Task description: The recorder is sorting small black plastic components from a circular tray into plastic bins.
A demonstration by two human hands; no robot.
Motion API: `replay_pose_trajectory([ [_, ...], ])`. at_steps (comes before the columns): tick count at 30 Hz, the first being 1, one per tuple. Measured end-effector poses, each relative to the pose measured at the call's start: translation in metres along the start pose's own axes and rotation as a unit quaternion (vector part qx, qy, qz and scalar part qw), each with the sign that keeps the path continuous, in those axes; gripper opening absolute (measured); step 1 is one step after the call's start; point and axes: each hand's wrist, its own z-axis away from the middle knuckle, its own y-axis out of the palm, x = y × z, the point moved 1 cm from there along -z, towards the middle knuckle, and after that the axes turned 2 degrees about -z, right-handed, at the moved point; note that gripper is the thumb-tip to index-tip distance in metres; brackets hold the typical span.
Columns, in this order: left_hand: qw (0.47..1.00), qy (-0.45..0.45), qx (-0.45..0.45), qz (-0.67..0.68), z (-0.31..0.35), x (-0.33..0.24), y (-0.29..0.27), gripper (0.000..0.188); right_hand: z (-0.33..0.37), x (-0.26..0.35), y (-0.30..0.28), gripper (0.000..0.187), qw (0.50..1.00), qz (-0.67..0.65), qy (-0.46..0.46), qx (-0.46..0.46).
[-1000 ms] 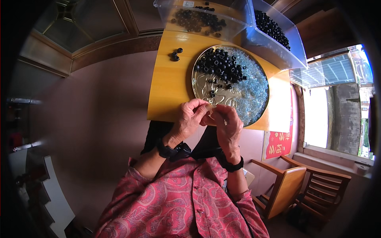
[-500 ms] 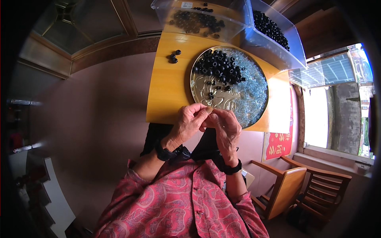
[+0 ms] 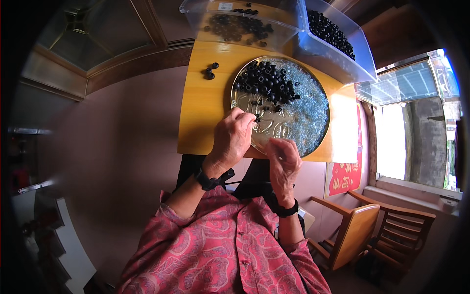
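A round gold-rimmed tray [image 3: 264,128] lies on the table. Black round parts [image 3: 267,81], bead-like and some with holes, are heaped on its upper left. Small clear bluish beads [image 3: 311,105] cover its right side. My left hand [image 3: 231,137] reaches over the near-left rim, its fingers pinched at a small black square piece [image 3: 257,118]. My right hand [image 3: 285,159] is over the near rim, thumb and fingers pressed together; anything between them is too small to make out. A few more black pieces [image 3: 277,108] lie loose near the heap.
Behind the tray stands a clear plastic bin [image 3: 338,68] with many black parts, beside another clear bin [image 3: 235,29]. A few black parts [image 3: 209,73] sit on the wooden table [image 3: 193,115], left of the tray. A wooden chair [image 3: 355,235] is at the lower right.
My hands, together at the tray's near rim before, have come apart. The left has moved forward to the small black piece; the right stays near the rim, slightly lower.
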Motion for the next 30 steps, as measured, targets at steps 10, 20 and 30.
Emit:
replay_pose_trajectory([
  [10, 0.999, 0.028, 0.022, -0.023, 0.000, -0.002, 0.010, 0.009, 0.002, -0.006, -0.005, 0.012, 1.000, 0.005, 0.011, -0.029],
  [20, 0.997, 0.027, 0.038, -0.056, -0.004, 0.002, 0.016, 0.009, 0.003, -0.004, -0.004, 0.011, 0.999, 0.013, 0.012, -0.029],
  [30, 0.993, 0.085, 0.063, -0.050, 0.000, -0.004, 0.026, 0.016, 0.004, -0.004, -0.005, 0.011, 0.999, 0.004, 0.015, -0.046],
])
